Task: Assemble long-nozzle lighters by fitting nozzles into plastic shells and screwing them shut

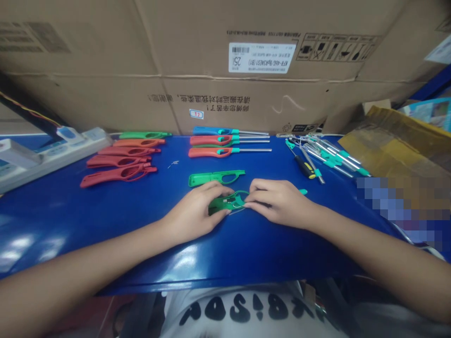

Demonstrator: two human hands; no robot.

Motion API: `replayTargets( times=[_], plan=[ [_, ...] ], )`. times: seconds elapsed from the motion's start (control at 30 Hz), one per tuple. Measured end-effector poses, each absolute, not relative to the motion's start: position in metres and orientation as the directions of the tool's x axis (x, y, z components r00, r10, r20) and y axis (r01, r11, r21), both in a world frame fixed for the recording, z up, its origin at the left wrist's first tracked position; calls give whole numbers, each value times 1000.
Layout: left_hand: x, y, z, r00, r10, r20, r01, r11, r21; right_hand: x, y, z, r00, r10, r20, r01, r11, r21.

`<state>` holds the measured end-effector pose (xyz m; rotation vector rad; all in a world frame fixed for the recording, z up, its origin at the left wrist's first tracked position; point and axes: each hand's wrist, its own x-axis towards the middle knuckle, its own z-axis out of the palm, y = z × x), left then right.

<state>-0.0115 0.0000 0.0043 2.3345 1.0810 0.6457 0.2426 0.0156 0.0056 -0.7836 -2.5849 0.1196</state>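
Between my hands, close to the middle of the blue table, is an open green lighter shell (220, 205) with a teal trigger and small inner parts showing. My left hand (197, 206) has its thumb and fingers closed around the shell's wide end. With thumb and forefinger, my right hand (278, 201) pinches the narrow end by the trigger. A teal tip (303, 191) pokes out behind my right hand; my fingers hide what joins it to the shell. Just beyond lies a second green shell half (216, 178), hollow side partly visible.
Red, orange and green lighter shells (120, 162) lie at left beside a white power strip (52, 155). Long-nosed lighters (211, 152) lie behind. At right are metal tubes with teal parts (331, 157) and a black-yellow screwdriver (305, 167). A cardboard box (176, 56) walls the back.
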Motion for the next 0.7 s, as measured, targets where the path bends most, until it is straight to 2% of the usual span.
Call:
replayTargets(
  times=[0.13, 0.2, 0.43, 0.53, 0.6, 0.7],
  plan=[
    [-11, -1, 4, 581, 785, 214, 562, -578, 592, 242, 15, 9, -812, 408, 417, 468, 882, 49],
    [-11, -1, 4, 584, 783, 214, 561, -580, 590, 241, 15, 11, -832, 363, 419, 452, 882, 134],
    [-11, -2, 3, 593, 774, 220, 561, -593, 577, 239, 13, 11, -842, 323, 433, 437, 878, 195],
    [-12, -1, 3, 599, 769, 221, 553, -598, 580, 240, 13, 9, -832, 373, 411, 460, 878, 135],
    [-12, -1, 3, 599, 771, 217, 555, -595, 582, 240, 14, 9, -796, 468, 383, 509, 861, 5],
    [-11, -2, 4, 599, 768, 227, 547, -600, 584, 241, 16, 9, -683, 657, 319, 619, 753, -225]
  ],
)
